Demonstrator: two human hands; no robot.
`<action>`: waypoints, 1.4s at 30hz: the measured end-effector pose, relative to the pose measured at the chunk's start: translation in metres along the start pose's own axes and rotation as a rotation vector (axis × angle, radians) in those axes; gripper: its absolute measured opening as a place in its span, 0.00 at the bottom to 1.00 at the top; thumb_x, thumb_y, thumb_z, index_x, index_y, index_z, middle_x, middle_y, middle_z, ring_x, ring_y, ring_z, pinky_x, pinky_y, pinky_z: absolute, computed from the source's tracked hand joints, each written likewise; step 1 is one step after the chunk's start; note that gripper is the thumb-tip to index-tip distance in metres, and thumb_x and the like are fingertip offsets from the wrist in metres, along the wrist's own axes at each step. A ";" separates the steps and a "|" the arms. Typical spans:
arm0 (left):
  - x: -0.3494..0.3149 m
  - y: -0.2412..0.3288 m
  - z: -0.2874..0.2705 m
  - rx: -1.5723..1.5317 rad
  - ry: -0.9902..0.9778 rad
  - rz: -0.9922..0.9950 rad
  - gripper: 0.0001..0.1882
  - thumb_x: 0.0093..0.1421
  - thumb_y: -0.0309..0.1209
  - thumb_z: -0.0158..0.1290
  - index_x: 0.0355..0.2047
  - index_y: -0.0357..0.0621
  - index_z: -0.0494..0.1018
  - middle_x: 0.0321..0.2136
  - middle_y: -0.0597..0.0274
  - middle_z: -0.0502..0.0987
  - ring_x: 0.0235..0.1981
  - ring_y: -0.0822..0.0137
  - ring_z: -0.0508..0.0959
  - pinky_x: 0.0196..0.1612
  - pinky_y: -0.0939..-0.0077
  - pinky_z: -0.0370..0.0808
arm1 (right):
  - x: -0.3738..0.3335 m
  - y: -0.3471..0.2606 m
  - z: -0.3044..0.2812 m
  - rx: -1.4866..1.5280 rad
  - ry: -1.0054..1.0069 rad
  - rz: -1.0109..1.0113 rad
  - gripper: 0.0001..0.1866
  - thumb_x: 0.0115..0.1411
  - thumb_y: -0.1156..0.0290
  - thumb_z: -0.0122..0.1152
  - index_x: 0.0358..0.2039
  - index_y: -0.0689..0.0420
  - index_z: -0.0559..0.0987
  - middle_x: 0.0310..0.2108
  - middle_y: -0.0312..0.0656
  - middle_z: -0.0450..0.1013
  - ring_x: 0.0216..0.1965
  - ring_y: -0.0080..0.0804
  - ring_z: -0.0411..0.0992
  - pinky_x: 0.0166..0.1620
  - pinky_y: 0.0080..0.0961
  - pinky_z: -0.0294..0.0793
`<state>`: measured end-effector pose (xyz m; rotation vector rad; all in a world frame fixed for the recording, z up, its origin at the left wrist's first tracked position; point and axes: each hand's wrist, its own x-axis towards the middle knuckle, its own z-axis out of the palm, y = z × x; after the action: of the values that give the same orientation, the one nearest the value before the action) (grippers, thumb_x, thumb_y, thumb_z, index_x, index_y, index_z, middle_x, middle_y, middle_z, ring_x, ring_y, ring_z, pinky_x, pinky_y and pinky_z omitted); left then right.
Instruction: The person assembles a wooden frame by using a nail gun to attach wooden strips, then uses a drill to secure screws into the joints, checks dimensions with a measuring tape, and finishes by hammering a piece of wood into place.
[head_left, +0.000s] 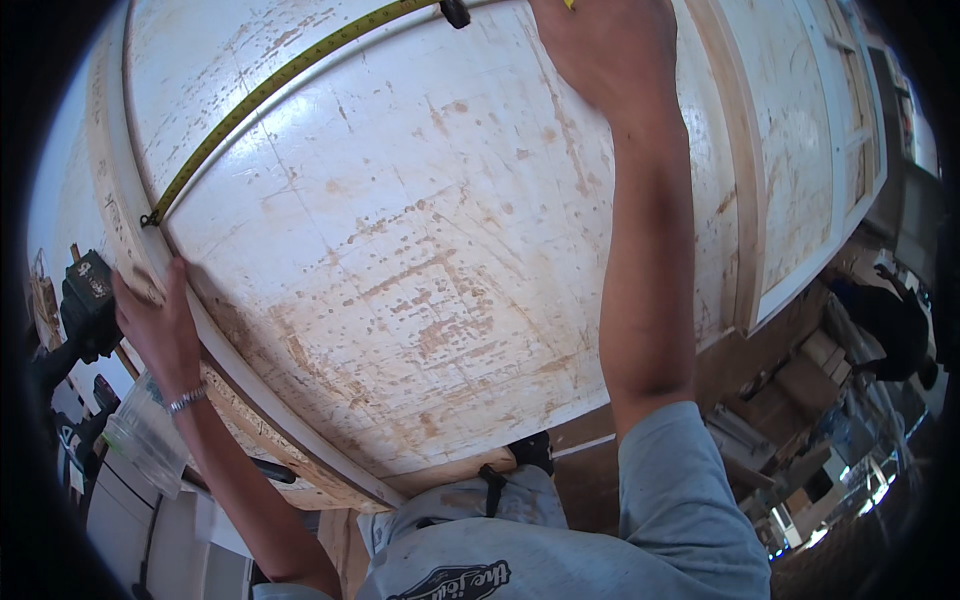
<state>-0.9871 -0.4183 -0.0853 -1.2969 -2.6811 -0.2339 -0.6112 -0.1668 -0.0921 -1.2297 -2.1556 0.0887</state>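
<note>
A yellow tape measure blade (290, 75) stretches over the scuffed white board (470, 250), its hooked end against the wooden strip (118, 195) along the left side. Just below that hook, my left hand (165, 325) grips the strip, thumb on the inner side and fingers over the outer side. My right hand (615, 45) is at the top edge, closed around the tape measure's yellow body, of which only a sliver shows; its fingertips are cut off by the frame. A small black object (455, 12) lies beside the blade, its kind unclear.
A dark green and black tool (90, 300) stands left of my left hand, above a clear plastic container (148, 435). Another wooden strip (735, 150) crosses the board's right side. At the far right a person (890, 320) in dark clothing bends near piled offcuts (815, 370).
</note>
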 end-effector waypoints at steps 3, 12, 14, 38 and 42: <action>-0.018 0.000 -0.012 -0.157 -0.269 -0.210 0.49 0.60 0.50 0.62 0.66 0.20 0.58 0.61 0.29 0.68 0.64 0.45 0.69 0.68 0.62 0.60 | 0.000 0.004 0.000 -0.009 0.003 0.001 0.06 0.60 0.71 0.62 0.36 0.53 0.85 0.39 0.43 0.78 0.48 0.44 0.73 0.50 0.42 0.72; -0.019 -0.014 -0.001 -0.002 -0.183 -0.180 0.48 0.59 0.51 0.62 0.66 0.23 0.61 0.59 0.25 0.65 0.62 0.38 0.67 0.66 0.57 0.62 | 0.000 0.002 0.003 -0.012 0.032 -0.031 0.06 0.60 0.71 0.63 0.35 0.54 0.85 0.39 0.43 0.78 0.47 0.44 0.74 0.50 0.42 0.73; -0.020 -0.014 0.000 -0.032 -0.162 -0.154 0.48 0.59 0.51 0.62 0.66 0.23 0.61 0.60 0.26 0.64 0.62 0.38 0.67 0.66 0.57 0.62 | 0.000 0.003 0.003 -0.019 0.043 -0.036 0.06 0.60 0.71 0.63 0.35 0.54 0.85 0.39 0.43 0.78 0.47 0.44 0.74 0.50 0.42 0.72; -0.024 -0.003 0.004 -0.101 -0.089 -0.197 0.47 0.59 0.54 0.63 0.66 0.28 0.63 0.58 0.34 0.66 0.60 0.45 0.70 0.64 0.59 0.64 | 0.000 0.000 0.001 -0.021 0.020 -0.016 0.05 0.59 0.72 0.64 0.36 0.53 0.84 0.41 0.42 0.77 0.50 0.44 0.72 0.53 0.41 0.70; -0.028 -0.012 0.002 -0.083 -0.027 -0.143 0.47 0.56 0.52 0.65 0.63 0.26 0.65 0.54 0.34 0.69 0.58 0.44 0.71 0.63 0.57 0.67 | -0.006 0.012 0.005 -0.094 -0.057 -0.032 0.11 0.63 0.65 0.66 0.45 0.51 0.85 0.46 0.40 0.78 0.50 0.44 0.74 0.54 0.37 0.73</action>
<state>-0.9791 -0.4466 -0.0940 -1.1374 -2.8180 -0.3501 -0.6027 -0.1639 -0.1035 -1.2587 -2.2505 0.0089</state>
